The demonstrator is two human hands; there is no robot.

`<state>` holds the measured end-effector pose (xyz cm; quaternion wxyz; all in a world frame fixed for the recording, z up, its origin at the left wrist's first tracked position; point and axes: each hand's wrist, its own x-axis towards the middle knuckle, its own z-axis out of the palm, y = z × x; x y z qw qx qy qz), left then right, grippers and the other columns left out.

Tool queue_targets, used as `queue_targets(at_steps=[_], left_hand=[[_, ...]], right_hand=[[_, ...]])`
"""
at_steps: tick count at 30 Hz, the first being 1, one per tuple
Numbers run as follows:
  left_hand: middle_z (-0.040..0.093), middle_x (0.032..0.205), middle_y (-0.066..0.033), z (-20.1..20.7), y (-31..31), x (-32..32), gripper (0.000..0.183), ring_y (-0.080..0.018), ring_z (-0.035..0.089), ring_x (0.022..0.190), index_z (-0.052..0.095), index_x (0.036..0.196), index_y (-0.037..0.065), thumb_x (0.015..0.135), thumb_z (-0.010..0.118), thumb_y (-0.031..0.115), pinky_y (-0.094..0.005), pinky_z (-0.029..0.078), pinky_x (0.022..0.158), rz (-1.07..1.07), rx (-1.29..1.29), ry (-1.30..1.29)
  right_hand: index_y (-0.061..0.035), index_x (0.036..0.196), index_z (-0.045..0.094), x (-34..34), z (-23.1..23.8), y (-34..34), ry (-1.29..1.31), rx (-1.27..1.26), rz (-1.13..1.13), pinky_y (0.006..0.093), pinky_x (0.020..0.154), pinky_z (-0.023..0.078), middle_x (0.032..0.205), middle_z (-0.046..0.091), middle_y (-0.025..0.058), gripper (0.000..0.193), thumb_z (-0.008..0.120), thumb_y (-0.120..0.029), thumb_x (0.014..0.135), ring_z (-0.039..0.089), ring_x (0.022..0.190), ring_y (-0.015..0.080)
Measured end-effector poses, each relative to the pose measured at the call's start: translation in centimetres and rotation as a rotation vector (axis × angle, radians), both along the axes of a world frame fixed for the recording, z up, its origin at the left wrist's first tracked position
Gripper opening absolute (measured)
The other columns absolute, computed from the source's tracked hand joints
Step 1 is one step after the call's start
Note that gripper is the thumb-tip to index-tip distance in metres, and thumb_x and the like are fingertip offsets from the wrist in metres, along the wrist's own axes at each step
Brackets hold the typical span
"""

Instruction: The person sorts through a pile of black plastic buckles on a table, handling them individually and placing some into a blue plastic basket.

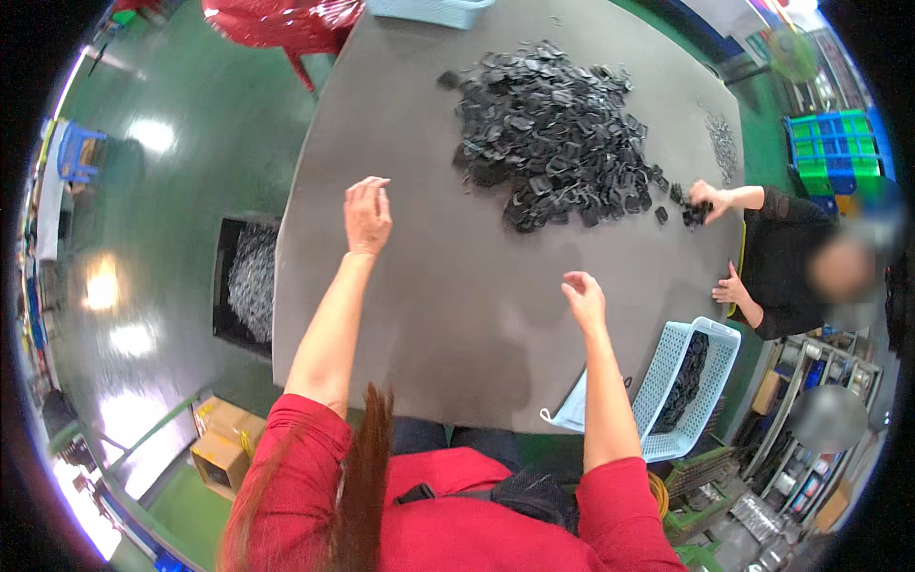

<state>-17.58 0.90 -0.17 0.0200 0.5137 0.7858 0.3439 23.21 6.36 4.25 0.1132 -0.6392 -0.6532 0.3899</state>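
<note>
A: Where can the hands pass?
B: The bare counter (429, 315) between them and onward to the heap of black parts (553, 133) is open.
A: Anything in the way?
B: A co-worker's hand (710, 198) works at the heap's right edge

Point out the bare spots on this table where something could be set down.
The table is bare from its near edge up to the left hand and right hand, and along its left side. Crowded: the black pile at the far right, where a co-worker's hand reaches in.
</note>
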Motion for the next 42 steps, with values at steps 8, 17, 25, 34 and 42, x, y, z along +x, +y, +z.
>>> queue_targets(at_steps=[8, 17, 25, 34, 42], left_hand=[[0.053, 0.11, -0.0113, -3.5, 17.4, 7.8, 0.025, -0.0288, 0.047, 0.105, 0.056, 0.105, 0.008, 0.088, 0.048, 0.023, -0.0406, 0.036, 0.091, 0.049, 0.099, -0.147], [0.052, 0.111, -0.0131, -3.3, 11.3, 20.6, 0.03, -0.0247, 0.05, 0.106, 0.054, 0.113, 0.006, 0.093, 0.042, 0.023, -0.0327, 0.038, 0.092, -0.165, 0.191, -0.855], [0.06, 0.097, -0.0066, 1.3, 0.9, 20.6, 0.036, -0.0129, 0.057, 0.086, 0.052, 0.114, 0.001, 0.082, 0.065, 0.013, -0.0266, 0.048, 0.074, -0.084, -0.299, -1.654], [0.061, 0.072, -0.0117, 3.5, -3.5, 14.5, 0.041, -0.0237, 0.059, 0.068, 0.062, 0.084, 0.001, 0.081, 0.06, 0.041, -0.0339, 0.045, 0.065, -0.213, -0.363, -0.479], [0.061, 0.09, -0.0102, 3.1, -4.2, 13.3, 0.029, -0.0232, 0.06, 0.079, 0.065, 0.098, 0.005, 0.087, 0.054, 0.029, -0.0317, 0.046, 0.071, -0.409, -0.172, -0.072]], right_hand=[[0.0023, 0.103, 0.057, -7.7, -4.7, 10.4, -0.168, 0.178, -0.309, 0.0436, 0.089, 0.039, 0.103, 0.055, 0.0224, 0.057, 0.061, -0.048, 0.076, 0.049, 0.101, 0.0367], [-0.0007, 0.115, 0.051, -10.6, -5.2, 7.9, 0.598, -0.074, -0.37, 0.0346, 0.089, 0.04, 0.111, 0.054, 0.0167, 0.047, 0.058, -0.035, 0.084, 0.053, 0.102, 0.0263], [-0.0065, 0.108, 0.052, -3.4, -0.2, -1.8, 0.709, -0.457, -0.349, 0.0259, 0.066, 0.049, 0.094, 0.059, 0.0028, 0.044, 0.073, -0.017, 0.071, 0.056, 0.08, 0.0112], [-0.0037, 0.105, 0.057, 4.1, 2.2, -6.9, 0.555, -0.31, -0.398, 0.0251, 0.057, 0.05, 0.097, 0.057, 0.0075, 0.038, 0.072, -0.009, 0.071, 0.058, 0.078, 0.0131], [-0.0051, 0.106, 0.057, 7.0, -1.7, -9.6, 0.462, -0.23, -0.377, 0.0323, 0.077, 0.048, 0.105, 0.058, 0.005, 0.036, 0.069, -0.01, 0.072, 0.059, 0.09, 0.0179]])
